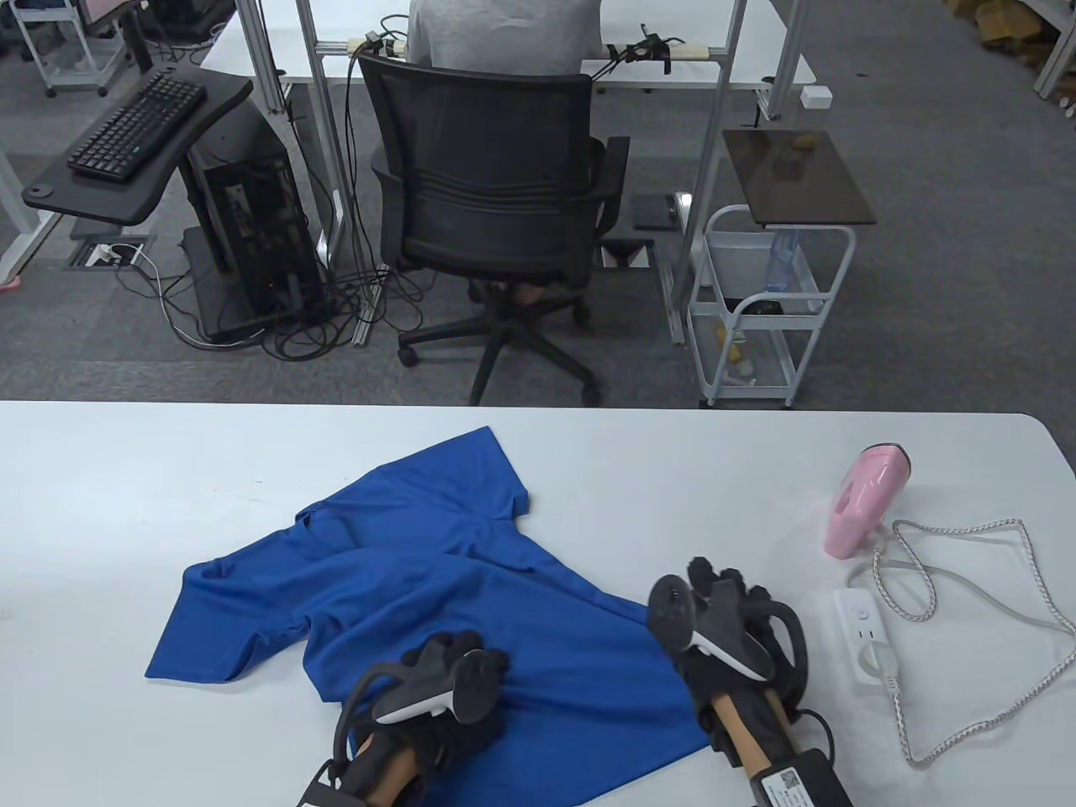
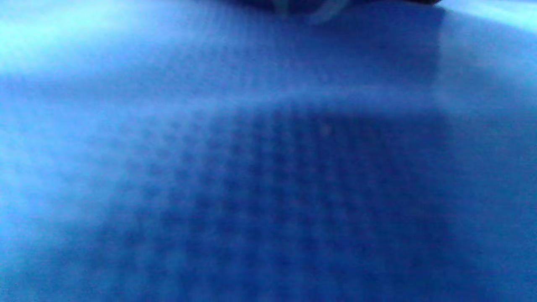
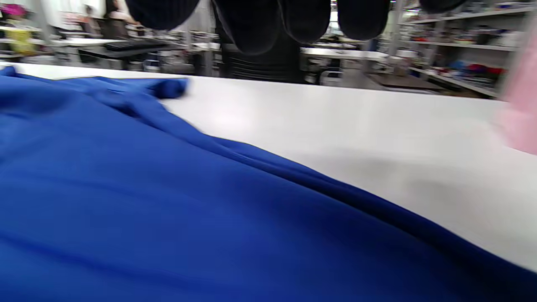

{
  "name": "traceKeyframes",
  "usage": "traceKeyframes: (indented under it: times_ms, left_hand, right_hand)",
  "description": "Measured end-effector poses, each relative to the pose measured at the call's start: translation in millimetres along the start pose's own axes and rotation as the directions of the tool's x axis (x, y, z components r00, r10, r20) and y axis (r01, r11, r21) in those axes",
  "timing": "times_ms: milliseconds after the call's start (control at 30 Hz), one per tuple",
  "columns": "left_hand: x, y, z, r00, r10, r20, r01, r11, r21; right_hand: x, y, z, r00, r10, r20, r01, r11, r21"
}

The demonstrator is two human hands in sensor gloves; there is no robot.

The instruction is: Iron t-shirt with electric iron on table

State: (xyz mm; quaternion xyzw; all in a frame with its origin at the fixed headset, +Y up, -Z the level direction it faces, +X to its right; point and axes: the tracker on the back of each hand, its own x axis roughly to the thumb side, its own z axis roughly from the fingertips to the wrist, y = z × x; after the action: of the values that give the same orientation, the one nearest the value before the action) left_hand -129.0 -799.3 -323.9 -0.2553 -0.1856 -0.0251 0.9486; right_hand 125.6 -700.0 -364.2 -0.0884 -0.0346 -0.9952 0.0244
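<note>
A blue t-shirt lies rumpled on the white table, with folds across its body and sleeves. My left hand rests on the shirt's lower part. Its fingers are hidden under the tracker, and the left wrist view shows only blurred blue fabric very close. My right hand is at the shirt's right edge, its fingers spread just above the cloth and holding nothing. The pink iron stands upright on the table to the right, apart from both hands, and shows as a pink blur in the right wrist view.
A white power strip lies right of my right hand, with the iron's braided cord looping toward the table's right edge. Beyond the table's far edge stand an office chair and a white trolley.
</note>
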Motion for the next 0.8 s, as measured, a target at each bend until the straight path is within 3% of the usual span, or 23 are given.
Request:
traceKeyframes:
  times_ms: [133,367,500,633,700,800]
  left_hand:
    - [0.5,0.0,0.3,1.000,-0.019,-0.001,0.019,1.000,-0.007]
    - [-0.6,-1.4,0.6,1.000,-0.016,0.020,0.016,1.000,-0.013]
    - [-1.2,-1.3,0.2,1.000,-0.011,0.022,0.011,1.000,-0.019]
    - [-1.5,-1.5,0.6,1.000,-0.010,0.024,0.010,1.000,-0.018]
    - [-1.8,-1.6,0.7,1.000,-0.006,0.025,0.006,1.000,-0.020]
    - [-2.4,-1.8,0.9,1.000,0.002,0.028,-0.001,1.000,-0.020]
  right_hand:
    - [59.8,0.6,-42.1,0.992,-0.030,0.126,0.023,0.998,0.052]
    - [124.4,35.3,-101.0,0.984,-0.082,0.156,0.058,0.987,0.151]
    - [141.7,48.7,-119.9,0.985,-0.070,0.155,0.040,0.982,0.185]
    - [145.0,63.4,-131.9,0.989,-0.070,0.129,0.030,0.957,0.287]
    - [140.9,63.7,-132.9,0.993,-0.059,0.101,0.033,0.970,0.239]
    - [130.8,64.1,-131.5,0.997,-0.036,0.065,0.018,0.967,0.253]
